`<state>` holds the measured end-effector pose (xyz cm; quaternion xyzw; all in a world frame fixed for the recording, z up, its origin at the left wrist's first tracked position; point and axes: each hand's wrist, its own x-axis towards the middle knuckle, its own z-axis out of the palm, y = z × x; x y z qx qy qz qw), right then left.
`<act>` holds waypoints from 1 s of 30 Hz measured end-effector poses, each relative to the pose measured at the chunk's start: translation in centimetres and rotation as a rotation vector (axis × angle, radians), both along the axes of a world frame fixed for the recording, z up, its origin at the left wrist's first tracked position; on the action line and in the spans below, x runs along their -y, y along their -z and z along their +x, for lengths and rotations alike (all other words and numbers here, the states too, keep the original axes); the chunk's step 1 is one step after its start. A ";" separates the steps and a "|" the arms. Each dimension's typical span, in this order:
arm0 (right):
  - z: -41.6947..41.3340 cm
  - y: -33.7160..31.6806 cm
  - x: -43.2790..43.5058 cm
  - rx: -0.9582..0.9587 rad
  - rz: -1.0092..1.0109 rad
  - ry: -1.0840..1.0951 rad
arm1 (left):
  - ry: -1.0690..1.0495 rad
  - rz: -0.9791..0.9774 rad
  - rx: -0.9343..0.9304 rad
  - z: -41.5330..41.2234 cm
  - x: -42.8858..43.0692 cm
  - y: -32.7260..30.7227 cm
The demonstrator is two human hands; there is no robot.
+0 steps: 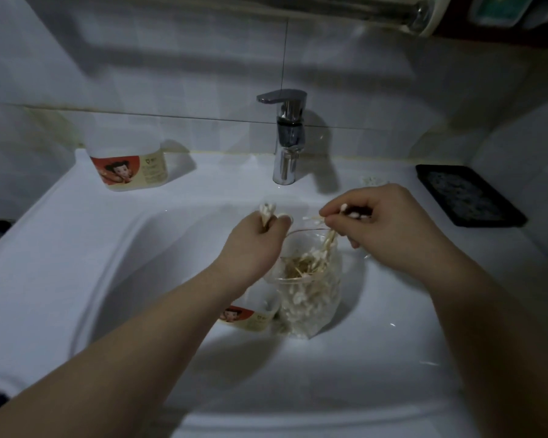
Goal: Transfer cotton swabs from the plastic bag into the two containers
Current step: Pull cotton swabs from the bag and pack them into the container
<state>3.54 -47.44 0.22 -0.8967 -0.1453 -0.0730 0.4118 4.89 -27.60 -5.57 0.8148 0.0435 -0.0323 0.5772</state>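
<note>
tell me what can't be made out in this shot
Tub in the basin, head view: the left forearm covers its top, so opening and contents are hidden.
Swabs in the left grip: count hidden by curled fingers and blur.
Tub on the ledge: label text too small and dim.
Green thing, top right: cut off by the frame edge.

We see a glossy white ceramic sink (pixel 76 235), a shiny chrome faucet (pixel 287 137), and a clear plastic bag (pixel 310 279).

Two containers (pixel 127 165) (pixel 250 314), one plastic bag (pixel 310 292), one faucet (pixel 288 143), one tray (pixel 469 194)
</note>
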 end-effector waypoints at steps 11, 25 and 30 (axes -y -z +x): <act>0.3 0.8 -1.5 0.016 0.260 0.031 | 0.161 -0.125 0.208 -0.4 -0.3 -0.7; 0.8 0.6 -0.5 0.046 0.449 0.067 | 0.357 0.223 0.302 -0.4 -0.4 0.1; 0.7 0.4 -0.3 0.031 0.487 0.030 | 0.246 0.036 0.255 -0.6 -0.1 -0.3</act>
